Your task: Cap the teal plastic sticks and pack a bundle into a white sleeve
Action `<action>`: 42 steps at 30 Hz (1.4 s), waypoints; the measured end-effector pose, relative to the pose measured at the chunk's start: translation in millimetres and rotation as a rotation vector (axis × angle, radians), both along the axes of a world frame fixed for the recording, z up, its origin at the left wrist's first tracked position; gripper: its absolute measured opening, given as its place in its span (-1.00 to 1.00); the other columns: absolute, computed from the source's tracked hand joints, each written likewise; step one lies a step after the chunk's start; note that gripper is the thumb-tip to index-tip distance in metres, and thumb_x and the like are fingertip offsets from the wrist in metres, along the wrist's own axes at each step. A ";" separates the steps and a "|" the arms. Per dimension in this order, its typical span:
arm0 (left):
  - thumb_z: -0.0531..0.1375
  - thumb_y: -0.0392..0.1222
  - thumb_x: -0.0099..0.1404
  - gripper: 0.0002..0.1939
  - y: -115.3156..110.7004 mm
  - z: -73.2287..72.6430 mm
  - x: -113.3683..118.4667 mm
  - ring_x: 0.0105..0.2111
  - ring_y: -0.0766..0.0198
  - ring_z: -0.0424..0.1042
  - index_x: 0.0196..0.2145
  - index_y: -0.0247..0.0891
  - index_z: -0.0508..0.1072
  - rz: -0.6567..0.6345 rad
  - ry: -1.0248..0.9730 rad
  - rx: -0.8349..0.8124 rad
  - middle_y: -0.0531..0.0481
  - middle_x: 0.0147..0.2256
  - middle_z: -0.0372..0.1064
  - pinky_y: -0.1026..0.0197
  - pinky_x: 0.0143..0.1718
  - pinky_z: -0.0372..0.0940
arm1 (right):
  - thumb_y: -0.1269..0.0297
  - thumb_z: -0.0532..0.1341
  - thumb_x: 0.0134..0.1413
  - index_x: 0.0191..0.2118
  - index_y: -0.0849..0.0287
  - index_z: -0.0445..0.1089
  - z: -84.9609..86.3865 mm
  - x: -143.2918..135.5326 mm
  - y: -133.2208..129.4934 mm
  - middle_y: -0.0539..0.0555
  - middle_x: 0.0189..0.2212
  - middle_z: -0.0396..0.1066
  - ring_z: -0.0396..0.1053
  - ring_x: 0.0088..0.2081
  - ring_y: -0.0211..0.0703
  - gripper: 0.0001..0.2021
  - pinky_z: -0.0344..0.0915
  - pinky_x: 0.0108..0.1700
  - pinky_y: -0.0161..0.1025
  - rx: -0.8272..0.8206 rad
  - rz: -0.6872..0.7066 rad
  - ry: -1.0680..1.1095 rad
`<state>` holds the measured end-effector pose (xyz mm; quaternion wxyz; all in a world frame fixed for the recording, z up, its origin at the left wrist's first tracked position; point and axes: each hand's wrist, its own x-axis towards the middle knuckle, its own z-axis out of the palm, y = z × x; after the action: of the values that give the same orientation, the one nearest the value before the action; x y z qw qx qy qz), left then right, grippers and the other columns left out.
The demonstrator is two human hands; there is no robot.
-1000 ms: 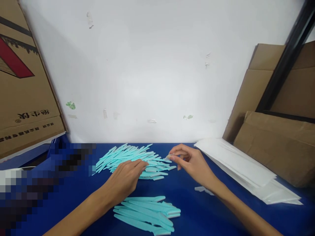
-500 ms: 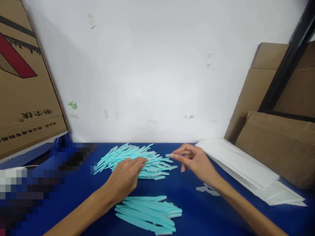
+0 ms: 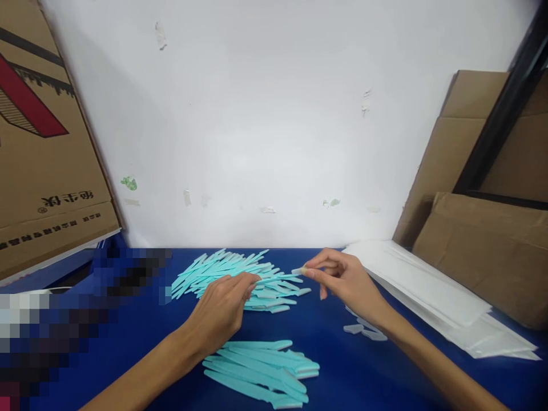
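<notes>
My left hand (image 3: 225, 302) is closed on the handle of a turquoise eyebrow razor (image 3: 272, 279), whose far end points right. Between the thumb and forefinger of my right hand (image 3: 345, 279) is a small translucent blade cover (image 3: 297, 272), at the end of that razor. Whether the cover sits on the blade or just off it is too small to tell. Behind and under my left hand spreads a big loose pile of turquoise razors (image 3: 226, 265). Nearer to me lies a smaller bunch of razors (image 3: 257, 368). Several loose translucent covers (image 3: 353, 329) rest below my right wrist.
All this lies on a blue table (image 3: 171, 354) against a white wall (image 3: 274, 125). White sheets or bags (image 3: 423, 282) are stacked at the right, beside brown cardboard (image 3: 483, 257). A printed carton (image 3: 55, 165) stands at the left. The lower left is pixelated.
My right hand keeps its pinch on the cover, which now overlaps the razor's tip more closely. My left hand holds the same razor. The whole view has shifted slightly.
</notes>
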<state>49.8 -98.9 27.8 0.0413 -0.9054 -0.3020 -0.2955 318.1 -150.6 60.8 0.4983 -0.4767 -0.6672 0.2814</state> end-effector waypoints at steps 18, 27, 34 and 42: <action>-0.08 -0.26 0.49 -0.75 0.8 0.9 -1.8 -0.46 0.21 0.44 -0.04 -0.26 0.35 -0.003 -0.046 0.022 0.00 -0.41 0.46 0.24 -0.43 0.23 | 0.06 0.34 0.09 -0.32 0.16 0.49 3.9 -1.5 -2.7 0.07 -0.39 0.58 0.36 -0.64 -0.31 -0.75 0.27 -0.55 -0.33 0.052 -0.056 0.049; -0.06 -0.38 0.44 -0.73 -3.8 0.2 3.5 -0.52 0.28 0.37 -0.03 -0.25 0.35 -0.099 -0.015 0.173 0.03 -0.41 0.45 0.28 -0.47 0.20 | 0.02 0.35 0.07 -0.36 0.16 0.48 -17.9 -13.8 0.0 0.07 -0.41 0.58 0.38 -0.65 -0.28 -0.73 0.27 -0.54 -0.29 -0.027 0.027 0.034; -0.07 -0.44 0.41 -0.70 0.0 -5.0 -0.6 -0.54 0.34 0.33 0.00 -0.23 0.29 -0.136 -0.035 0.176 0.07 -0.42 0.40 0.32 -0.51 0.14 | 0.02 0.35 0.08 -0.39 0.15 0.50 -20.5 -17.7 -4.2 -0.04 -0.63 0.47 0.36 -0.69 -0.25 -0.73 0.25 -0.55 -0.29 -0.031 0.040 0.042; -0.09 -0.42 0.42 -0.62 12.8 0.4 -1.2 -0.37 0.25 0.41 0.08 -0.22 0.33 -0.024 0.037 0.096 -0.04 -0.30 0.40 0.28 -0.38 0.27 | 0.00 0.21 0.22 -0.20 0.05 0.55 1.1 -5.9 -0.6 0.01 -0.29 0.59 0.38 -0.61 -0.28 -0.73 0.30 -0.47 -0.28 -0.013 0.011 -0.275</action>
<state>48.6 -86.1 28.2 0.0864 -0.9113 -0.2757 -0.2935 312.2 -151.2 61.9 0.3978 -0.5102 -0.7300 0.2205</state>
